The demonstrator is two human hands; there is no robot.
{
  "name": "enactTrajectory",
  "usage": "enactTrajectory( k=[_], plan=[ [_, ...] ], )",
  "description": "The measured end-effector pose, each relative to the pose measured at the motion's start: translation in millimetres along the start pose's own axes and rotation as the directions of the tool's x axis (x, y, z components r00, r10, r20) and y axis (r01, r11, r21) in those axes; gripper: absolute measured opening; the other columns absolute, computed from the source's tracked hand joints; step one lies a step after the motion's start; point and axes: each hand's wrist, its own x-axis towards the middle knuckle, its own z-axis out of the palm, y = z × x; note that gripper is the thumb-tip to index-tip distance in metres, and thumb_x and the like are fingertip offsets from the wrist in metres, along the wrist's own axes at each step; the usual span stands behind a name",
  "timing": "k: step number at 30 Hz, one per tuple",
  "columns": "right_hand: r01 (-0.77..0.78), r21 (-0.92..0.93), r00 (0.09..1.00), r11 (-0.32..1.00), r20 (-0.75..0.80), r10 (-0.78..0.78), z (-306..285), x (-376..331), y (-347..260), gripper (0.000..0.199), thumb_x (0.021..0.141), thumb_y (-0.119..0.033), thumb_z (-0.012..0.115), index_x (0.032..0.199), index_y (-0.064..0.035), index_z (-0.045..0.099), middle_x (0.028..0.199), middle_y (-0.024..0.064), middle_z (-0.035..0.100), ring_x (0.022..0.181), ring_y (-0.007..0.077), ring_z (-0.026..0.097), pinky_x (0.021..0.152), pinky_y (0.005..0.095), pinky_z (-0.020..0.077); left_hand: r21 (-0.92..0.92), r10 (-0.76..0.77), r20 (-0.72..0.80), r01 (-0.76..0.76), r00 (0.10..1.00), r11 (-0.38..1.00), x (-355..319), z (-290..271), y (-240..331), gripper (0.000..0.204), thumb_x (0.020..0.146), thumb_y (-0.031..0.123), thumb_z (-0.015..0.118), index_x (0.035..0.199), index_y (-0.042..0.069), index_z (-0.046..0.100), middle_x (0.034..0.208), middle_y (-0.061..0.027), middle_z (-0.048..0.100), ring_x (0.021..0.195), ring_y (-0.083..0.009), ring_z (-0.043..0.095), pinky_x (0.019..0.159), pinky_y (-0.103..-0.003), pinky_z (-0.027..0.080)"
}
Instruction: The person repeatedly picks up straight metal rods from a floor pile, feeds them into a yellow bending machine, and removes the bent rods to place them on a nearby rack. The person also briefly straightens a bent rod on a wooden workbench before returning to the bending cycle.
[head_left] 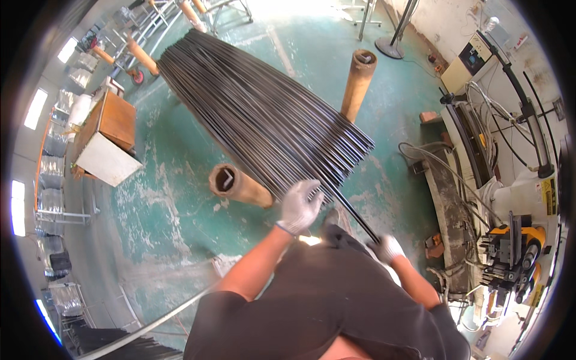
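Note:
A long stack of thin dark metal rods [252, 102] lies slantwise ahead of me, its near ends toward my body. One black rod [351, 210] sticks out past the others toward my right side. My right hand [389, 249], in a white glove, is closed around its near end. My left hand [302, 207], also gloved, is beside the near left ends of the stack. Its fingers are apart and slightly bent, close to the rods; whether they touch any cannot be made out.
Upright brown posts flank the stack, one at left [240, 186] and one at right [359, 84]. A machine [516, 252] with hoses and cables runs along the right side. A wooden cabinet [117, 120] stands at left. At the back right is a round stand base [390, 48].

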Motion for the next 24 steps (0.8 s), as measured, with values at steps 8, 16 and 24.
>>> enactTrajectory(
  k=[8, 16, 24],
  plan=[
    [-0.267, 0.051, 0.881, 0.962, -0.392, 0.265, 78.4, -233.8, 148.7, 0.040, 0.081, -0.037, 0.086, 0.082, 0.0001, 0.071, 0.074, 0.0225, 0.071, 0.073, 0.0407, 0.072, 0.071, 0.0476, 0.0570, -0.804, -0.570, 0.531, 0.585, 0.627, -0.107, 25.4, 43.1, -88.4, 0.037, 0.108, 0.041, 0.058, 0.106, 0.005, 0.061, 0.094, -0.0117, 0.069, 0.089, -0.0290, 0.069, 0.079, -0.046, 0.058],
    [-0.214, 0.142, 0.712, 0.966, -0.655, 0.254, 155.7, -252.9, 220.9, 0.013, 0.081, 0.001, 0.065, 0.088, -0.0022, 0.055, 0.080, 0.0243, 0.063, 0.082, 0.0482, 0.064, 0.074, 0.0563, 0.0488, -0.828, -0.611, 0.516, 0.533, 0.600, -0.175, 15.0, 54.6, -16.1, 0.015, 0.103, 0.010, 0.055, 0.094, -0.001, 0.058, 0.083, -0.0147, 0.060, 0.077, -0.0323, 0.062, 0.076, -0.051, 0.057],
    [-0.150, 0.463, 0.425, 0.874, -0.768, 0.480, 197.1, -247.4, 459.8, 0.045, 0.094, 0.012, 0.044, 0.135, 0.0009, 0.058, 0.110, 0.0221, 0.067, 0.104, 0.0321, 0.063, 0.090, 0.0439, 0.0506, -0.839, -0.289, 0.506, 0.541, 0.813, 0.053, 40.5, 53.3, 156.2, 0.018, 0.104, 0.009, 0.055, 0.094, -0.001, 0.067, 0.084, -0.0115, 0.064, 0.086, -0.0268, 0.062, 0.091, -0.046, 0.053]
  ],
)
